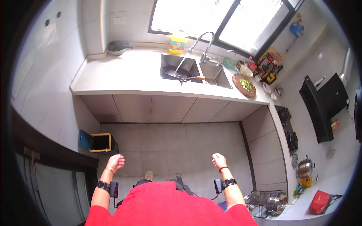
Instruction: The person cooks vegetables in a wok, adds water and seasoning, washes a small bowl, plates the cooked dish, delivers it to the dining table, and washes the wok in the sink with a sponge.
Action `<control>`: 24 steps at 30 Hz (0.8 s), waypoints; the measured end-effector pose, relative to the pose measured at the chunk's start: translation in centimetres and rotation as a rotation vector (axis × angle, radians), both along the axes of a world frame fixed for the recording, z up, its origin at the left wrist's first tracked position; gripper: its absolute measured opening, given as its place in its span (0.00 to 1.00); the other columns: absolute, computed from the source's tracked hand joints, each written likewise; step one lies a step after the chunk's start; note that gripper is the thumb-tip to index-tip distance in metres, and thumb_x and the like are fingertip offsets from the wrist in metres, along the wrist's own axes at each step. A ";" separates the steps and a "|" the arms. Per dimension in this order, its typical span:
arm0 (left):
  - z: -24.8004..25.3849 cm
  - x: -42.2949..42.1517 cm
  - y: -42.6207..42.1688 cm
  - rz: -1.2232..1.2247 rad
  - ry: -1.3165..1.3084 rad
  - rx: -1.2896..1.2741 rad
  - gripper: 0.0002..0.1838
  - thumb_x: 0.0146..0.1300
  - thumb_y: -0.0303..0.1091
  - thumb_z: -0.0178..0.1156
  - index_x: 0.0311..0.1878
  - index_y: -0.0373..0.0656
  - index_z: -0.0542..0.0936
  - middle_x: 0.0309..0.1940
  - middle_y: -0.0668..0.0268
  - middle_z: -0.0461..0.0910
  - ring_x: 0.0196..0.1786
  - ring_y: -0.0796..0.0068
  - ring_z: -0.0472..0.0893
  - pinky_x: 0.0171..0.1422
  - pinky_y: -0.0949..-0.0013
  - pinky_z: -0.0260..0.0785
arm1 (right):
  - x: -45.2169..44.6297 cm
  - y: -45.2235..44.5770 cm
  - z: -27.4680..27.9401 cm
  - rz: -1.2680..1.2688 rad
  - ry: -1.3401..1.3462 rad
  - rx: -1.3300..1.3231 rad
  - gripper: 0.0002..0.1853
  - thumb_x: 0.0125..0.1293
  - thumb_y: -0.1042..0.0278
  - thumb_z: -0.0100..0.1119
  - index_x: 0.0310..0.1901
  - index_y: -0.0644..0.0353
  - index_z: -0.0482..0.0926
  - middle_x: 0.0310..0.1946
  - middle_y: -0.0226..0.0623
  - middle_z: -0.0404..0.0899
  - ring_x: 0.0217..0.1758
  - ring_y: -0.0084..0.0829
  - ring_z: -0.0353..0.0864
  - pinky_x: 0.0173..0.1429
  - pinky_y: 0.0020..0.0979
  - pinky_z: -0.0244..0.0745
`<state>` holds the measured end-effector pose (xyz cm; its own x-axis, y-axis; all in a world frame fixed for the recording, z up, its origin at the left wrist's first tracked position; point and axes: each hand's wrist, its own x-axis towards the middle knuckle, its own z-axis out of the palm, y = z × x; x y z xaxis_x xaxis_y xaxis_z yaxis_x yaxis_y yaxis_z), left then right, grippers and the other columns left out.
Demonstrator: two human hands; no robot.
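My left hand point(115, 162) hangs in the air over the floor with its fingers loosely curled in and nothing in them. The open trash bin point(111, 142) with a yellow rim is the thing nearest to it. My right hand point(219, 161) is also held above the floor, fingers folded, holding nothing. Both hands are well apart from the counter. In the left sink basin lies a dark wok point(171, 71), with a wooden-handled utensil point(200, 77) across it. A stream from the faucet point(208, 46) appears to run into the wok.
A round cutting board point(238, 89) carries chopped green and white pieces, right of the sink. On the counter point(124, 73) stand a covered-looking pan point(117, 49) and a yellow jug point(177, 43). The stove point(289, 135), a steel pot point(304, 168) and a rack point(264, 207) line the right side.
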<state>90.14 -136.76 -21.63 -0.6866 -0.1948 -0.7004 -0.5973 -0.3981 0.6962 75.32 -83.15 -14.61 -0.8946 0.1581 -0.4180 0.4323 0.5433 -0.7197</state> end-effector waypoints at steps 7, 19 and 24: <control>6.0 -22.0 8.1 -0.311 0.111 0.241 0.15 0.65 0.44 0.47 0.39 0.40 0.73 0.30 0.65 0.77 0.28 0.76 0.77 0.34 0.73 0.72 | -11.1 -0.3 0.3 -0.074 -0.019 -0.192 0.14 0.61 0.60 0.51 0.41 0.60 0.76 0.23 0.34 0.76 0.21 0.22 0.75 0.21 0.23 0.72; 8.2 -39.9 13.8 -0.174 0.129 0.420 0.18 0.65 0.44 0.46 0.44 0.37 0.71 0.36 0.60 0.77 0.35 0.73 0.78 0.41 0.70 0.73 | -47.6 -5.9 1.0 0.099 -0.090 -0.376 0.21 0.63 0.53 0.47 0.50 0.61 0.66 0.28 0.40 0.74 0.25 0.28 0.75 0.25 0.29 0.76; 7.7 -44.2 14.8 -0.097 0.096 0.518 0.18 0.67 0.43 0.42 0.47 0.37 0.70 0.40 0.58 0.77 0.38 0.69 0.78 0.45 0.67 0.72 | -57.7 -9.2 -1.3 0.080 -0.088 -0.311 0.28 0.63 0.53 0.46 0.61 0.59 0.56 0.39 0.45 0.69 0.31 0.32 0.75 0.29 0.32 0.78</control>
